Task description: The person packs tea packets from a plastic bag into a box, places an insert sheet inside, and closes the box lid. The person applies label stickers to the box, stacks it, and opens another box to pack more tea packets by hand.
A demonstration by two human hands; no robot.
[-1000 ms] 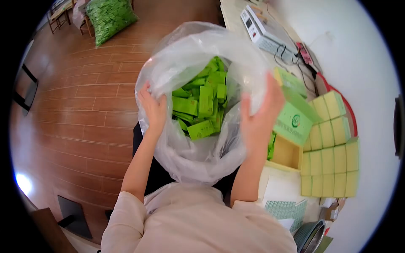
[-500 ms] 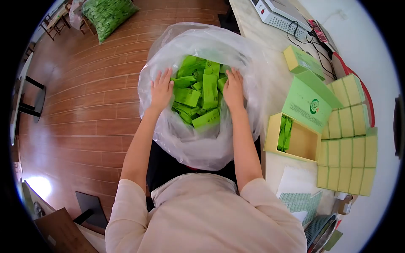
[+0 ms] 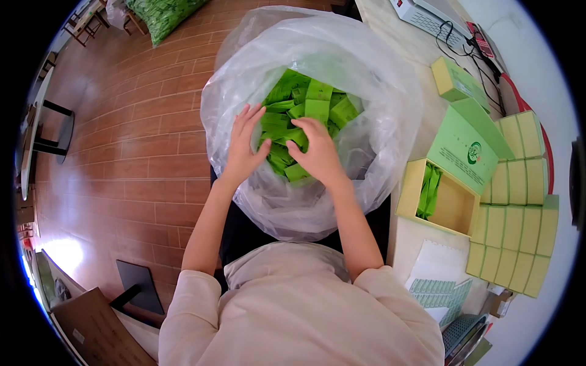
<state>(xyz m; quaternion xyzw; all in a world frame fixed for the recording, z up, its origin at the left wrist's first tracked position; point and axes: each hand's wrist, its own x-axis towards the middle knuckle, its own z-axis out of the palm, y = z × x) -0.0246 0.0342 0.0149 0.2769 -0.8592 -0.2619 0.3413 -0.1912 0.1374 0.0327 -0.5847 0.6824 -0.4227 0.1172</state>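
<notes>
Reddish-brown plank flooring (image 3: 152, 140) spreads across the left of the view, while a pale bench (image 3: 397, 43) runs along the wall at right. A large translucent plastic bag (image 3: 390, 122) stands before the person's torso, its mouth wide and its rim loosely folded. Green packets (image 3: 317, 110) lie inside it in a disordered heap, flat faces and edges turned in several directions. The left hand (image 3: 245, 155) is over the near-left part of the heap, fingers spread and thumb apart, gripping nothing that can be seen. The right hand (image 3: 320, 155) is over the near side of the heap, its thumb and fingers curved but separated, with no packet visibly held; whether either hand's fingertips touch the packets cannot be made out. On the bench, a lidded box (image 3: 458, 207) with its lid raised contains a few packets (image 3: 430, 190) along its left end, just beside stacked boxes (image 3: 510, 232). As a judgement, each packet appears light, with a thin, smooth wrapper that may slide against its neighbours and crease under a hard squeeze. Opposite long edges, pinched lightly between thumb and fingers, probably offer the best hold; the bag's film seems soft and liable to fold inward.
</notes>
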